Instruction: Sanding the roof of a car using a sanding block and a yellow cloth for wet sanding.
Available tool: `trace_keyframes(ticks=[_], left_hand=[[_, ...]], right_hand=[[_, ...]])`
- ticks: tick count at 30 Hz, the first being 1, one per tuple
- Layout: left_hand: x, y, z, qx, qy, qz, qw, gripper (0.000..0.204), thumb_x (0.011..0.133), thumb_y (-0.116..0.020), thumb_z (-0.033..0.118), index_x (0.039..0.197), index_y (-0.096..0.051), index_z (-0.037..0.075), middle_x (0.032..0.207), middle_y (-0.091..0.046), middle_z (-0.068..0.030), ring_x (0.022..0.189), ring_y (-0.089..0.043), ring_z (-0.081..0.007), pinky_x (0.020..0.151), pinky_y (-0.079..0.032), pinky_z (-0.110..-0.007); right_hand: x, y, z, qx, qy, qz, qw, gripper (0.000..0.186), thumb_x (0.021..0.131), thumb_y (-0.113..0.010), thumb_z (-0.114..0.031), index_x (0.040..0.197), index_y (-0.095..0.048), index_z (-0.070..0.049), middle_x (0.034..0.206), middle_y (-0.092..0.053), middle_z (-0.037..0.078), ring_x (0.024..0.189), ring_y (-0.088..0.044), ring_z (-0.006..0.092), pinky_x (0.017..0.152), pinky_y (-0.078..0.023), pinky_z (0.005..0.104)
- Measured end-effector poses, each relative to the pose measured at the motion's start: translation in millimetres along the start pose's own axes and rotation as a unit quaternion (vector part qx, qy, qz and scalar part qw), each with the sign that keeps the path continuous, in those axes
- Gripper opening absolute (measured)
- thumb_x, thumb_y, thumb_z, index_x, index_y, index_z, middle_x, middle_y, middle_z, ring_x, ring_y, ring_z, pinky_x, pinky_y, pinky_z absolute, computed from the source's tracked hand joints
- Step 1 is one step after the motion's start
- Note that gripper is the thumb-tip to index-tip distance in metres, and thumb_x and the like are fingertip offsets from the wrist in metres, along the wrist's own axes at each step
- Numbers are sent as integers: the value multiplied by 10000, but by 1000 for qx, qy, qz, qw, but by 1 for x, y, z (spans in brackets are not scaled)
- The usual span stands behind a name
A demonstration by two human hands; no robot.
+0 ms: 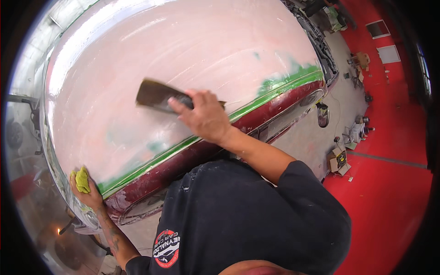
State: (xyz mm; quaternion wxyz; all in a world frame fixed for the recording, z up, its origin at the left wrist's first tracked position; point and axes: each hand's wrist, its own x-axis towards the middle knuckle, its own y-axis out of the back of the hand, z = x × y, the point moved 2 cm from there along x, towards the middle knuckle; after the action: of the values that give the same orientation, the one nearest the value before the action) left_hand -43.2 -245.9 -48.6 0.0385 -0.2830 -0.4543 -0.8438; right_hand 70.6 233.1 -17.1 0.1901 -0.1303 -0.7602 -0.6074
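Brown but blurred, a long flat block (155,95) is partly hidden by my gripping right hand (206,114); my left hand (90,196) holds crumpled yellow-green cloth (82,180).

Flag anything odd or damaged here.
The pale panel looks blotchy: green patches break its colour near the green tape, so the surface is uneven in tone. Off to the right, a box sits open on the floor. Nothing else stands out.
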Motion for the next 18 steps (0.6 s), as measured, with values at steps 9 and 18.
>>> trace_keyframes(ticks=[9,18], left_hand=[[-3,-2,-1,-30,15,22,999,557,894,-680,78,1404,-506,-62,1434,-516,-245,1362,-472,-390,1160,-345,-472],[-8,-2,-16,0,25,14,1000,563,892,-676,92,1409,-508,-51,1451,-504,-260,1373,-464,-405,1161,-338,-475]], right_hand=[[-41,60,149,-128,-68,14,989,548,852,-764,-210,1372,-594,-244,1226,-541,203,1036,-553,386,888,-488,488],[-3,9,0,75,132,-58,987,578,815,-793,-230,1364,-623,-294,1237,-567,161,1055,-568,339,922,-489,460]])
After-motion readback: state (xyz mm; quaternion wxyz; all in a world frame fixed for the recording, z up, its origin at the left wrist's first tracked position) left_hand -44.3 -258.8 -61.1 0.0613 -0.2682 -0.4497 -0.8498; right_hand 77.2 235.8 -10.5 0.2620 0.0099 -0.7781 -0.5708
